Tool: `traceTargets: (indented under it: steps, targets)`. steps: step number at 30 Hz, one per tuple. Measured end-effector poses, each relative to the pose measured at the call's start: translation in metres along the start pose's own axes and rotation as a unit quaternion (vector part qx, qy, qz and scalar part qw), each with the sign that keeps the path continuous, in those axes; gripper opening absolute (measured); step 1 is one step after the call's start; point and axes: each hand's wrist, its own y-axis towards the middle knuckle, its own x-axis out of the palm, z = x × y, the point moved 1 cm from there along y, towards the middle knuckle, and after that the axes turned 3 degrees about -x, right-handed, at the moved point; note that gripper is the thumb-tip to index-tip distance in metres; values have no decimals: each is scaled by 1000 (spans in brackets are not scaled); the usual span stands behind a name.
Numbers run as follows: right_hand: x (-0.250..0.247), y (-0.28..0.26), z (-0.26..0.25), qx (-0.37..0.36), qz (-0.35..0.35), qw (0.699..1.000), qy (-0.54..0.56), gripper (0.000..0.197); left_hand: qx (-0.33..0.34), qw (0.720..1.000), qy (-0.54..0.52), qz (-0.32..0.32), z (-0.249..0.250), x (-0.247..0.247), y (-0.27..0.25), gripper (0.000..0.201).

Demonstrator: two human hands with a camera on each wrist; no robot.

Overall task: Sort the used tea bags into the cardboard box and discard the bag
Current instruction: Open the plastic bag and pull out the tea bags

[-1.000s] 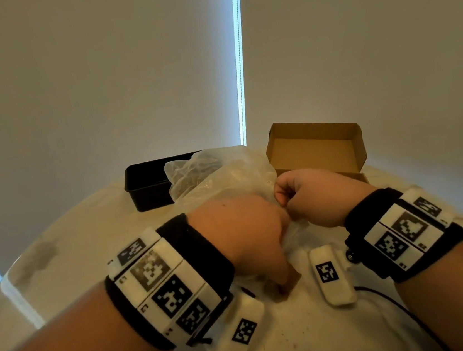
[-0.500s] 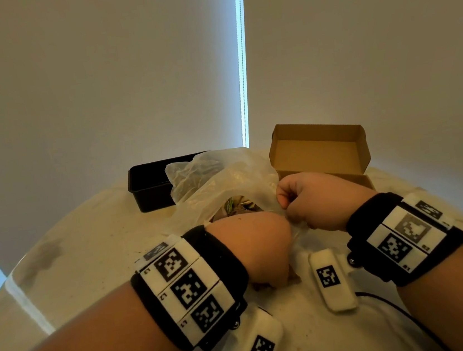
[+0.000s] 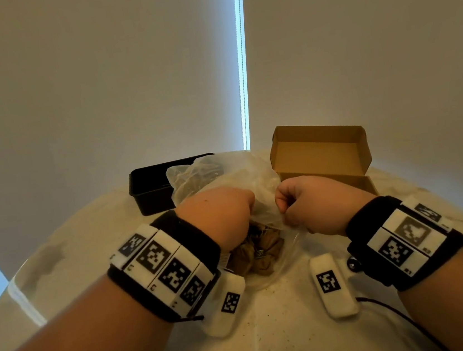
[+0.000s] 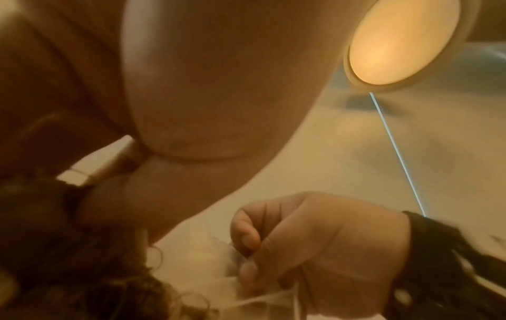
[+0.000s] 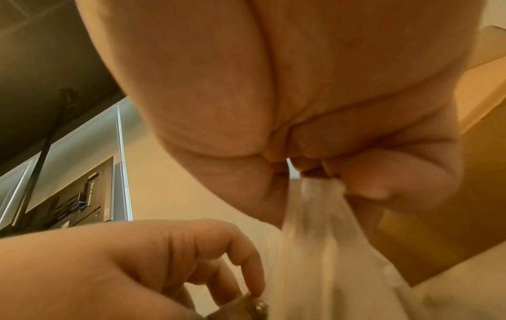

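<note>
head view down over table [image 3: 287, 329], wrist views upward (very close), sharing bag [image 3: 242, 179]

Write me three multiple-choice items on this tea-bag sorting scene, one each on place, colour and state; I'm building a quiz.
1. Where is the cardboard box?
A. far right on the table
B. in the lap
C. under the tray
2. What colour is the tray?
A. white
B. black
C. red
3. What does the right hand do?
A. lies flat
B. points
C. pinches the plastic bag

1 A: it stands open beyond the right hand.
2 B: dark tray, far left.
3 C: the right wrist view shows film in its grip.
</note>
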Motion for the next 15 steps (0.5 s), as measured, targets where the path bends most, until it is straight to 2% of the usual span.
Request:
traceTargets:
  steps: [5, 10, 15]
  targets:
    - [1, 0, 0, 0, -4, 1000, 1, 18, -23, 996, 60, -66, -2, 7, 2, 42]
    - [6, 1, -4, -2, -20, 1000, 7, 18, -46, 991, 32, -120, 2, 10, 1, 48]
    - [7, 1, -6, -6, -26, 1000, 11, 20, -52, 987, 61, -142, -1, 11, 1, 50]
